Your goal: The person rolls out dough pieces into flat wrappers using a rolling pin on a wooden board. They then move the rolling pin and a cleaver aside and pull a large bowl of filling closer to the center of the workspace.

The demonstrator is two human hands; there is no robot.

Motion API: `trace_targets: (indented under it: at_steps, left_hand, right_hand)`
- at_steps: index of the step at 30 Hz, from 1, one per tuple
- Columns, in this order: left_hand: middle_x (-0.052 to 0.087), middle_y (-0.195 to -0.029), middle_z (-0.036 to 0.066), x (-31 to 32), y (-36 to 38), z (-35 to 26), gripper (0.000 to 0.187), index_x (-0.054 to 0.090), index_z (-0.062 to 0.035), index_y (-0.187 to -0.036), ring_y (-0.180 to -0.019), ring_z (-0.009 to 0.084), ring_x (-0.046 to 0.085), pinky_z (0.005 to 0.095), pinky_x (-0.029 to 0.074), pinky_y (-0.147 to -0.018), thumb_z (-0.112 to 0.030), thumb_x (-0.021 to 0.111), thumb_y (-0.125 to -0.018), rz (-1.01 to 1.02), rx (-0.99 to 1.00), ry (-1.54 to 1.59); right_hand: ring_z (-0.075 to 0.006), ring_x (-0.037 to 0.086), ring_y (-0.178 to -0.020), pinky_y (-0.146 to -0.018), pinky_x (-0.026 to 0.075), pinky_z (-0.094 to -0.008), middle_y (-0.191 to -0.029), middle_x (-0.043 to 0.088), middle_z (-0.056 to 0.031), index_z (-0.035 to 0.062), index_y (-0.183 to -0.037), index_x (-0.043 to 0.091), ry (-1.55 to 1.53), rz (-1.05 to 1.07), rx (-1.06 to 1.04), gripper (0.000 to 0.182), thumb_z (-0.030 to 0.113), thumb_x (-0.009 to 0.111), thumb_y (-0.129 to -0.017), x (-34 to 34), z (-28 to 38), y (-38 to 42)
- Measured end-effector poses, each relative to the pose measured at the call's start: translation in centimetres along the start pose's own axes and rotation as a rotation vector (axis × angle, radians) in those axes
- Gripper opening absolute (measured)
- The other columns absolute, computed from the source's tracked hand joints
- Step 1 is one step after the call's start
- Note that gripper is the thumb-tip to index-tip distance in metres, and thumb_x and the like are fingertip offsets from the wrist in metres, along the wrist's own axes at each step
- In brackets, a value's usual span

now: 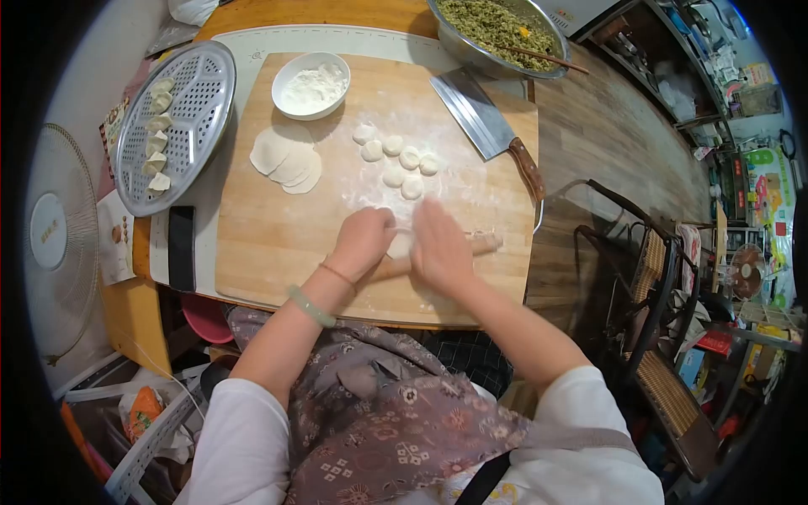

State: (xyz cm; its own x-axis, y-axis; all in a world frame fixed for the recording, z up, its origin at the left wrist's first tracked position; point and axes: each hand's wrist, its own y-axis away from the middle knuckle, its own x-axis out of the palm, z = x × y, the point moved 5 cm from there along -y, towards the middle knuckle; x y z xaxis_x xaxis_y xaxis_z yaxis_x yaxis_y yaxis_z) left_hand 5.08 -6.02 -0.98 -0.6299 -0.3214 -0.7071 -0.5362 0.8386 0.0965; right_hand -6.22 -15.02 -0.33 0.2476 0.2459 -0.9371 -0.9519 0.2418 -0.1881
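Note:
My left hand [364, 238] is closed, its fingers pinching the edge of a dough wrapper [401, 245] on the wooden board [252, 244]. With its fingers stretched forward and slightly blurred, my right hand [441, 249] lies over a rolling pin [486, 244]. The pin slants across the board near its front edge, partly hidden under my right palm. Just beyond my hands are several small flattened dough pieces [393, 176] on floured wood. A stack of rolled wrappers [288, 158] lies to the left, below a white bowl of flour [311, 85].
A cleaver [481, 116] lies at the board's right, its handle past the edge. Behind it stands a metal bowl of green filling [450, 42] with chopsticks. At left, a perforated tray [206, 126] holds several dumplings, near a black phone [181, 249]. A chair [665, 370] stands at right.

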Motion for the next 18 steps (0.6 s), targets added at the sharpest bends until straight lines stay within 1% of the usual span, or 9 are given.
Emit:
trace_targets:
  at_steps: [2, 5, 7, 8, 11, 13, 14, 17, 18]
  left_hand:
    - [0.064, -0.074, 0.016, -0.2, 1.3, 0.7, 0.011, 0.063, -0.0037, -0.079, -0.07, 0.0331, 0.061, 0.0394, 0.048, -0.065, -0.015, 0.061, -0.079, 0.046, -0.188, 0.174]
    - [0.064, -0.073, 0.015, -0.7, 0.9, 0.3, 0.012, 0.063, -0.0038, -0.078, -0.069, 0.0323, 0.061, 0.0384, 0.048, -0.065, -0.016, 0.064, -0.078, -0.026, -0.134, 0.086]
    - [0.064, -0.073, 0.015, -1.1, -0.4, 0.1, 0.011, 0.062, -0.0037, -0.078, -0.069, 0.0321, 0.061, 0.0377, 0.048, -0.064, -0.014, 0.063, -0.078, -0.036, -0.106, 0.04]
    - [0.063, -0.072, 0.015, -1.1, -0.8, 0.0, 0.009, 0.061, -0.0036, -0.078, -0.068, 0.032, 0.061, 0.037, 0.048, -0.063, -0.013, 0.063, -0.078, -0.031, -0.081, 0.0]
    - [0.063, -0.072, 0.015, -0.8, 0.0, 0.2, 0.01, 0.061, -0.0029, -0.077, -0.068, 0.0309, 0.061, 0.0362, 0.048, -0.063, -0.013, 0.062, -0.078, 0.007, -0.016, 0.015]
    - [0.063, -0.072, 0.015, -0.4, 1.4, 0.8, 0.011, 0.061, -0.0027, -0.076, -0.068, 0.0308, 0.061, 0.0367, 0.048, -0.063, -0.014, 0.063, -0.078, 0.015, -0.085, 0.081]
    - [0.063, -0.072, 0.015, -0.3, 1.8, 1.2, 0.013, 0.061, -0.0025, -0.075, -0.068, 0.0307, 0.062, 0.0371, 0.048, -0.063, -0.015, 0.064, -0.078, 0.019, -0.158, 0.14]
    - [0.063, -0.071, 0.014, -1.3, 1.1, 0.5, 0.014, 0.061, -0.0024, -0.076, -0.068, 0.0302, 0.062, 0.0367, 0.049, -0.063, -0.016, 0.065, -0.077, -0.049, -0.126, 0.085]
    - [0.063, -0.071, 0.014, -1.3, 0.5, 0.6, 0.014, 0.061, -0.0024, -0.076, -0.068, 0.0302, 0.062, 0.0367, 0.049, -0.063, -0.016, 0.065, -0.077, -0.056, -0.129, 0.085]
  right_hand:
    - [-0.0378, 0.044, -0.121, -0.099, 0.038, -0.0443, -0.132, 0.044, -0.0243, -0.0049, -0.126, 0.045, 0.017, 0.014, -0.026, 0.051, 0.014, 0.055, -0.079, -0.1, 0.0, -0.1]
    - [-0.0379, 0.044, -0.121, -0.099, 0.038, -0.0445, -0.131, 0.044, -0.0253, -0.0054, -0.126, 0.045, -0.003, 0.012, -0.007, 0.05, 0.013, 0.054, -0.08, 0.8, -0.4, -5.3]
    - [-0.0383, 0.043, -0.122, -0.099, 0.037, -0.0448, -0.131, 0.043, -0.0259, -0.0061, -0.127, 0.043, 0.003, -0.284, 0.037, 0.051, 0.013, 0.053, -0.081, -0.6, -1.2, -8.5]
    - [-0.0383, 0.043, -0.122, -0.099, 0.037, -0.0448, -0.131, 0.043, -0.0259, -0.0061, -0.127, 0.043, 0.006, -0.287, 0.041, 0.051, 0.013, 0.053, -0.081, -0.8, -1.1, -8.0]
    - [-0.0383, 0.042, -0.123, -0.1, 0.036, -0.0446, -0.133, 0.042, -0.026, -0.0063, -0.129, 0.041, -0.033, -0.031, 0.076, 0.056, 0.016, 0.055, -0.079, 0.2, -0.2, -2.1]
    - [-0.0382, 0.042, -0.122, -0.1, 0.037, -0.0447, -0.133, 0.042, -0.026, -0.0065, -0.129, 0.041, -0.043, 0.118, -0.065, 0.058, 0.017, 0.056, -0.079, -1.0, 1.3, 1.7]
    - [-0.0382, 0.042, -0.122, -0.1, 0.037, -0.0447, -0.133, 0.042, -0.026, -0.0065, -0.129, 0.041, -0.043, 0.12, -0.067, 0.058, 0.017, 0.056, -0.079, -0.6, 1.0, 1.0]
    - [-0.0377, 0.041, -0.124, -0.101, 0.035, -0.0446, -0.134, 0.04, -0.0264, -0.0068, -0.13, 0.039, -0.022, 0.042, -0.05, 0.059, 0.019, 0.056, -0.08, 0.8, -0.3, -4.5]
    - [-0.0378, 0.04, -0.125, -0.102, 0.034, -0.0444, -0.136, 0.038, -0.0264, -0.0069, -0.131, 0.037, -0.016, -0.083, 0.026, 0.06, 0.021, 0.056, -0.081, 0.7, -1.1, -6.8]
